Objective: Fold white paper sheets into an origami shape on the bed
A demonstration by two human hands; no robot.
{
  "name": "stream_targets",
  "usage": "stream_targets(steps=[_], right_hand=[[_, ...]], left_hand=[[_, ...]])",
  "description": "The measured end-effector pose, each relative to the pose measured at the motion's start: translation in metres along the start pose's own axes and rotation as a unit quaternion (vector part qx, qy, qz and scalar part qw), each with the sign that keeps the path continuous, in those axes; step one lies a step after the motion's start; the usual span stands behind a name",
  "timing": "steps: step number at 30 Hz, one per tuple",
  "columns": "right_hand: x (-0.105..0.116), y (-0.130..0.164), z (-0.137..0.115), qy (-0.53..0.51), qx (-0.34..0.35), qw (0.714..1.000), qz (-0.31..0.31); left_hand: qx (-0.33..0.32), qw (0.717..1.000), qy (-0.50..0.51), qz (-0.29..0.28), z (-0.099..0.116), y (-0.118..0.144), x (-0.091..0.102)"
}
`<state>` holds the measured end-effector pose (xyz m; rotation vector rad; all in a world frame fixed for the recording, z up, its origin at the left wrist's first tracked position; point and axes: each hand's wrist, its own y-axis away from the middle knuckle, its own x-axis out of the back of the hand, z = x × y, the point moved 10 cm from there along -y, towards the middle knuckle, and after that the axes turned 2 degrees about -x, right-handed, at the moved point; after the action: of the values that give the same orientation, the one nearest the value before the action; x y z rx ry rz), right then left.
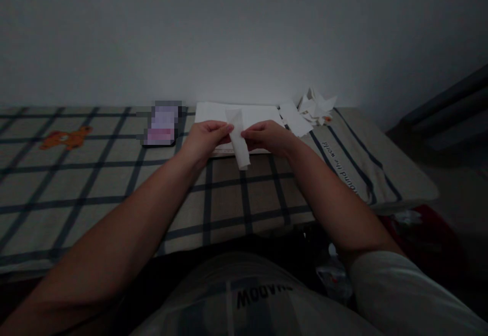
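Observation:
My left hand (pixel 208 136) and my right hand (pixel 267 136) both pinch a narrow folded strip of white paper (pixel 239 140), held just above a checked bedsheet (pixel 114 183). The strip stands nearly upright between my fingertips, its lower end hanging free. Behind it lies a flat stack of white paper sheets (pixel 213 112) against the wall.
A pile of crumpled and folded white paper pieces (pixel 310 110) sits at the back right. A blurred dark-edged object (pixel 163 124) lies left of the sheets. An orange cartoon print (pixel 66 138) marks the sheet at left. The bed's right edge drops off past the striped border (pixel 381 173).

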<state>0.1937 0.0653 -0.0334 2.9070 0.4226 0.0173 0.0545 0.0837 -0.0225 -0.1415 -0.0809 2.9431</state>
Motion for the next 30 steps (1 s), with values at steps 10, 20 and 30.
stream_targets(steps=[10,20,30], right_hand=[[0.013,0.001,-0.018,0.165,0.1,0.978,0.08],[0.014,0.003,-0.023,0.134,0.121,0.98,0.081],[0.01,-0.001,-0.011,0.061,0.073,0.995,0.03]], left_hand=[[0.04,0.999,0.02,-0.008,-0.014,-0.001,-0.001],[0.076,0.997,0.006,-0.028,-0.015,0.006,-0.008],[0.04,0.999,-0.018,0.001,-0.005,0.004,-0.001]])
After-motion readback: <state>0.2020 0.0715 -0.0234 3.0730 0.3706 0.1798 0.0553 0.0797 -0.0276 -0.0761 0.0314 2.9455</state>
